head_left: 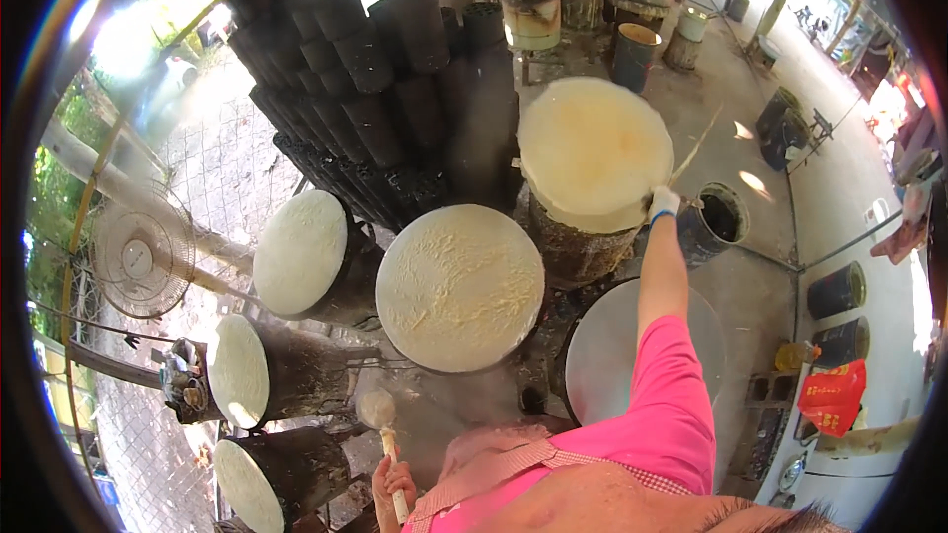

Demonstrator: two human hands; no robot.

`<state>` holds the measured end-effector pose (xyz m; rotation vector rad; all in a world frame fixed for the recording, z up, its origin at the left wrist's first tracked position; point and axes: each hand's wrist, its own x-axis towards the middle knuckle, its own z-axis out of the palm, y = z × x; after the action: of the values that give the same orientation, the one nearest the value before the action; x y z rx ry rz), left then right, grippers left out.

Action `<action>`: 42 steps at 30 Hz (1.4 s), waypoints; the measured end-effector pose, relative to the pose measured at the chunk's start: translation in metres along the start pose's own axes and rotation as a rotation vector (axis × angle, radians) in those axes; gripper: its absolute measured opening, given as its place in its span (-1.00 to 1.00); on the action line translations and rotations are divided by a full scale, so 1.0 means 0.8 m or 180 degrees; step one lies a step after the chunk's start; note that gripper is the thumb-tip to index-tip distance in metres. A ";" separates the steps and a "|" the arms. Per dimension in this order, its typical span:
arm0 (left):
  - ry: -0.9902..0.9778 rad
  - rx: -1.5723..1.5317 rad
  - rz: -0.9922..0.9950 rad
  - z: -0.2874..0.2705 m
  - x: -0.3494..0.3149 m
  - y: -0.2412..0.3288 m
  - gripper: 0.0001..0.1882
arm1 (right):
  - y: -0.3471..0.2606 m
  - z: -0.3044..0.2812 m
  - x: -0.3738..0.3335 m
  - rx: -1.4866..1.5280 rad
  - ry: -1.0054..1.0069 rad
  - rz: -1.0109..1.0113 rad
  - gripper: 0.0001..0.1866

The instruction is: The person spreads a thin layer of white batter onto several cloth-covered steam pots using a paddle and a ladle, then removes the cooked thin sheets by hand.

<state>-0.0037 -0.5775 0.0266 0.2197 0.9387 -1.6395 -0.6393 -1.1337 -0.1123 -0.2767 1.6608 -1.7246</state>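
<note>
My left hand (395, 486) is closed round the pale handle of a ladle (375, 409), whose round, whitish head points away from me. Out at arm's length, my right hand (665, 201), in a white glove with a blue cuff, is closed at the right edge of a round griddle (595, 146) covered by a thin, pale yellowish sheet. A thin pale stick (697, 145) juts from that hand; its gripped end is hidden. Nearer stands another round griddle (459, 287) with a wrinkled, creamy layer. A bare grey griddle (644, 345) lies partly under my right arm.
Pale round tops on dark drums, including one drum top (300, 252), line the left. Stacked black coal cylinders (365, 69) rise behind them. A fan (138, 255) stands far left. Beside my right hand is a dark bucket (719, 212); a red bag (832, 398) lies at right.
</note>
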 end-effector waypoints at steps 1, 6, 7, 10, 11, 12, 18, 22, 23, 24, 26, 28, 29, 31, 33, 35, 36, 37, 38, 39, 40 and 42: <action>0.0096 0.0034 -0.0121 0.005 0.013 0.007 -0.59 | 0.027 -0.030 0.036 -0.0204 0.0430 -0.0208 -0.70; -0.0035 0.0238 -0.0133 -0.009 -0.009 0.026 -0.58 | 0.070 -0.032 -0.004 -0.1502 0.0862 -0.0055 -0.54; -0.0046 0.0197 -0.0091 -0.008 -0.013 0.025 -0.58 | 0.055 -0.035 -0.022 -0.2273 0.1032 -0.0323 -0.50; -0.0303 -0.0055 0.0010 -0.029 -0.057 0.021 -0.64 | -0.017 -0.016 -0.181 -0.3331 0.1048 -0.0466 -0.44; -0.0457 -0.0199 0.0163 -0.042 -0.064 0.028 -0.64 | -0.031 -0.018 -0.216 -0.3600 0.0956 -0.0675 -0.38; -0.0481 -0.0211 -0.0011 -0.049 -0.069 0.037 -0.64 | -0.021 -0.036 -0.217 -0.3717 0.0897 -0.1048 -0.36; -0.0913 0.0059 0.0448 -0.139 -0.130 0.063 -0.72 | 0.020 0.012 -0.388 -0.2868 -0.1679 -0.2567 -0.37; -0.1254 -0.0420 0.1341 -0.214 -0.185 0.007 -0.75 | 0.089 0.078 -0.627 -0.2474 -0.3814 -0.2149 -0.55; -0.1262 -0.0426 0.1572 -0.232 -0.195 -0.010 -0.76 | 0.099 0.088 -0.678 -0.3178 -0.4309 -0.1216 -0.61; -0.1319 -0.0626 0.1590 -0.258 -0.204 -0.025 -0.80 | 0.123 0.089 -0.723 -0.3094 -0.4746 -0.0628 -0.62; -0.1285 -0.0965 0.1969 -0.296 -0.241 -0.071 -0.61 | 0.201 0.072 -0.808 -0.2733 -0.5713 -0.0556 -0.68; -0.1280 -0.1370 0.2490 -0.358 -0.276 -0.122 -0.72 | 0.204 0.025 -0.920 -0.2562 -0.6769 -0.0689 -0.72; -0.1149 -0.1644 0.2815 -0.394 -0.293 -0.150 -0.78 | 0.176 -0.019 -0.991 -0.2818 -0.7177 -0.0201 -0.71; -0.1528 -0.2080 0.2939 -0.456 -0.320 -0.200 -0.71 | 0.185 -0.056 -1.072 -0.3780 -0.8118 -0.0604 -0.65; -0.2024 -0.1962 0.3391 -0.511 -0.344 -0.241 -0.77 | 0.186 -0.126 -1.151 -0.3022 -0.8822 -0.2727 -0.61; -0.1953 -0.1199 0.4415 -0.560 -0.370 -0.264 -0.86 | 0.207 -0.190 -1.222 -0.3194 -0.9228 -0.2515 -0.59; -0.1389 -0.0850 0.4967 -0.594 -0.385 -0.272 -0.83 | 0.216 -0.229 -1.259 -0.2706 -0.9386 -0.3141 -0.59; -0.1395 -0.0923 0.4941 -0.627 -0.401 -0.272 -0.83 | 0.224 -0.267 -1.295 -0.2182 -0.9472 -0.3767 -0.58; -0.0966 -0.0868 0.5094 -0.660 -0.419 -0.269 -0.74 | 0.223 -0.311 -1.331 -0.2149 -0.9514 -0.4460 -0.59; -0.0527 -0.0800 0.5240 -0.695 -0.441 -0.263 -0.64 | 0.223 -0.362 -1.369 -0.2076 -0.9521 -0.5166 -0.59; -0.0263 -0.1155 0.4982 -0.725 -0.459 -0.252 -0.67 | 0.230 -0.413 -1.396 -0.2239 -0.9401 -0.5851 -0.60; 0.0075 -0.1349 0.4818 -0.841 -0.467 -0.205 -0.82 | 0.268 -0.504 -1.427 -0.2186 -0.9238 -0.7115 -0.61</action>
<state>-0.2606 0.1523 -0.1189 0.4897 0.7441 -0.0465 0.0136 -0.0970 -0.0113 2.7812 1.2237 -0.5591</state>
